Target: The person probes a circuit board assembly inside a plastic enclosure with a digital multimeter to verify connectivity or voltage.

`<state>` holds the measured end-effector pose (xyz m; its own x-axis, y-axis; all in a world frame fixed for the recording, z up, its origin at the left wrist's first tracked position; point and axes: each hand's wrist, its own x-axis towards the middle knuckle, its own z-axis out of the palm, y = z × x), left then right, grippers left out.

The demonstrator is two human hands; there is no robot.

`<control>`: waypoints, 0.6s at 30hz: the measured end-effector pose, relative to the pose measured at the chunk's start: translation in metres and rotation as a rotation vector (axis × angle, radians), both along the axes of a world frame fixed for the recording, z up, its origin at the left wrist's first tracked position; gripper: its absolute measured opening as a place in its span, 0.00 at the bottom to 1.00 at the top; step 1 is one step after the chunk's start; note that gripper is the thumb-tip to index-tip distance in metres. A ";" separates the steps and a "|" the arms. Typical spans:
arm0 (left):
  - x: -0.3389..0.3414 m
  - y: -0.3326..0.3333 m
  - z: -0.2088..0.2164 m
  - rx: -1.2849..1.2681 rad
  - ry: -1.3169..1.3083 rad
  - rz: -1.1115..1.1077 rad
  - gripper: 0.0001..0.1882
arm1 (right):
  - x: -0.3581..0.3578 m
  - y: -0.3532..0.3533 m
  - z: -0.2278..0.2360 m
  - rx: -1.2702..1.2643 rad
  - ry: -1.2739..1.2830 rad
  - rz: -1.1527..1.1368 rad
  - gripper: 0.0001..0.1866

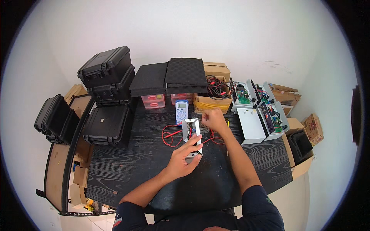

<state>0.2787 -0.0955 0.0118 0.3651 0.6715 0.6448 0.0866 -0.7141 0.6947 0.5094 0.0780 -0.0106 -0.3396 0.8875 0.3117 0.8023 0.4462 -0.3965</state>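
Observation:
My left hand (pixel 184 156) rests across a narrow white metal casing (pixel 185 125) on the table, fingers over its top and thumb along its near end. Wires and small parts show inside the casing's open far half; my hand hides much of the rest. Just beyond the casing's far right corner is my right hand (pixel 214 119), its fingers curled together. Whatever its fingertips hold, if anything, is hidden. A blue and white multimeter (pixel 181 111) lies behind the casing, and its red test lead (pixel 172 134) loops out to the left.
Black hard cases (pixel 106 125) are stacked at the left. Black foam sheets (pixel 186 73) lie on clear drawer boxes (pixel 153 101) at the back. A cardboard box (pixel 213 104) holds cables. White open units with green circuit boards (pixel 243 93) and a white panel (pixel 250 125) stand at the right.

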 end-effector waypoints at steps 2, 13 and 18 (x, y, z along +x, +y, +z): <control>-0.001 0.000 0.002 0.003 -0.001 0.002 0.19 | -0.001 -0.033 0.011 -0.045 0.275 0.035 0.05; 0.001 0.000 0.000 -0.013 -0.007 0.015 0.17 | -0.019 -0.130 -0.032 -0.191 1.012 0.420 0.07; 0.002 -0.002 0.002 -0.016 -0.013 0.022 0.16 | -0.013 -0.129 -0.034 -0.259 1.056 0.472 0.06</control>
<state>0.2807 -0.0971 0.0140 0.3418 0.6894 0.6387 0.0935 -0.7012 0.7068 0.4962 -0.0514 -0.0443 -0.3324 0.8213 0.4637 -0.1987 0.4196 -0.8857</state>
